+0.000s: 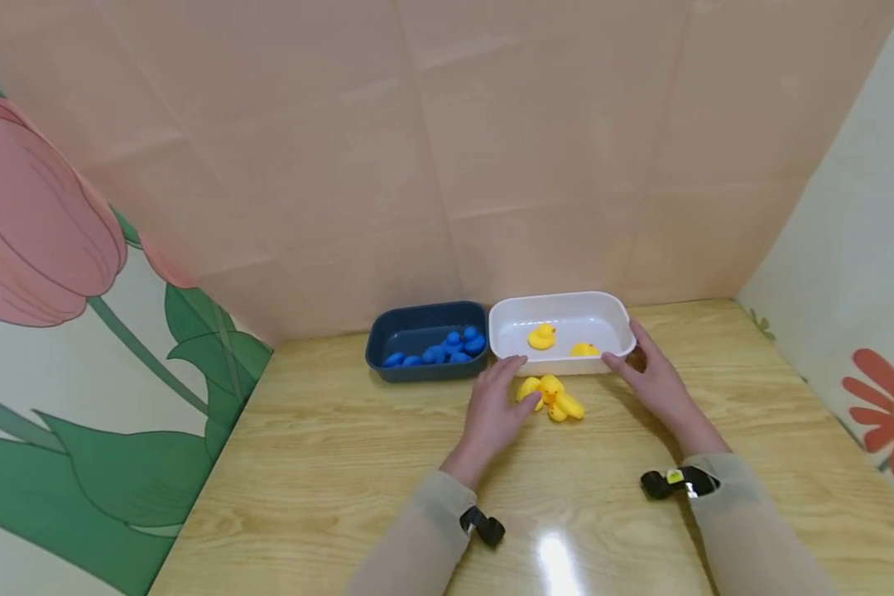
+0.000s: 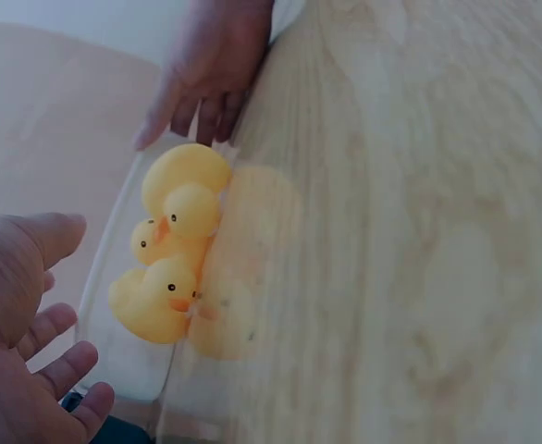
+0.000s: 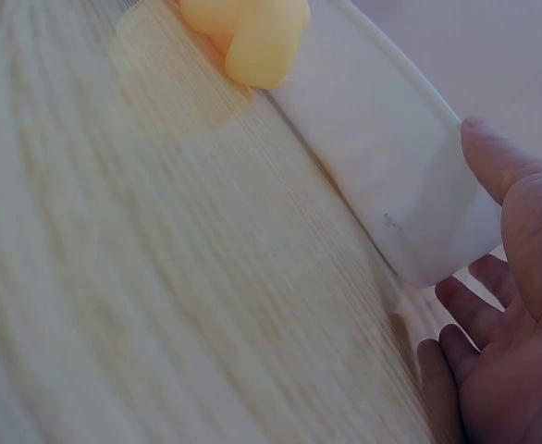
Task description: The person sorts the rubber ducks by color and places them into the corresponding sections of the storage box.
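A white tray [image 1: 507, 354] holds two yellow rubber ducks; one duck [image 1: 541, 337] shows whole, the other [image 1: 584, 350] is partly hidden by the front wall. Several more yellow rubber ducks [image 2: 155, 301] are bunched on the table right before the tray. My left hand [image 1: 492, 410], fingers spread, is left of this bunch with its fingertips by the tray's front left corner. Around the front right corner is my right hand [image 1: 659, 385], thumb tip at the rim and loosely extended fingers along the end wall. Neither hand encloses a duck.
A dark blue tray [image 1: 391, 375] with several small blue toys [image 1: 454, 348] stands against the white tray's left side. Behind both rises a pinkish-brown covering [image 1: 447, 165]. The wooden table [image 1: 328, 463] runs toward me, with painted walls on either side.
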`<state>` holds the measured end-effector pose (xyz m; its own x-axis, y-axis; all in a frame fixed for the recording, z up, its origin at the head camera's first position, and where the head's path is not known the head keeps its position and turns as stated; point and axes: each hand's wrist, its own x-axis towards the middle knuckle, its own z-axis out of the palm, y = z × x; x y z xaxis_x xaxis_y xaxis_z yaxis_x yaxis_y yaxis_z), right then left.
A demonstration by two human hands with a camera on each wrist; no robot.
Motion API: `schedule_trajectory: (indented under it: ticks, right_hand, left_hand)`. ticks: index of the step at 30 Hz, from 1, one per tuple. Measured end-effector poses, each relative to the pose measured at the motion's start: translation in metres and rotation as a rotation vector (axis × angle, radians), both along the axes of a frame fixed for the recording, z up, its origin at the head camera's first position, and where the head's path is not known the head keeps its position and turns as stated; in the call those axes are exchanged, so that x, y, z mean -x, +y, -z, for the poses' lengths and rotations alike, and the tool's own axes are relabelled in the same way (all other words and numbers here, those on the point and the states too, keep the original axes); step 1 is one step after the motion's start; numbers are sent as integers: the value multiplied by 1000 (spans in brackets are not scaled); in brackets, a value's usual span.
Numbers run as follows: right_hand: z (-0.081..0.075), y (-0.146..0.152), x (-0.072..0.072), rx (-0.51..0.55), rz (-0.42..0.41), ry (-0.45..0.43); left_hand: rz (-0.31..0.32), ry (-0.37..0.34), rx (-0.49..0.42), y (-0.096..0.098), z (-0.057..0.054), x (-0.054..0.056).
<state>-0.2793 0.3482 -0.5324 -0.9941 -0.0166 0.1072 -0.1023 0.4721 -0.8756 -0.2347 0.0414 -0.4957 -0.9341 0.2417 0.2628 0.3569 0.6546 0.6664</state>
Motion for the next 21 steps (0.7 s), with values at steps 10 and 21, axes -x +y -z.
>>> schedule_trajectory:
  ticks: [10,21]
  right_hand:
    - [0,2,2,0,6,-19]
    - [0,2,1,3,2,-32]
  left_hand:
    - [5,18,21,1,8,-5]
    - [8,-60,70,2,15,-4]
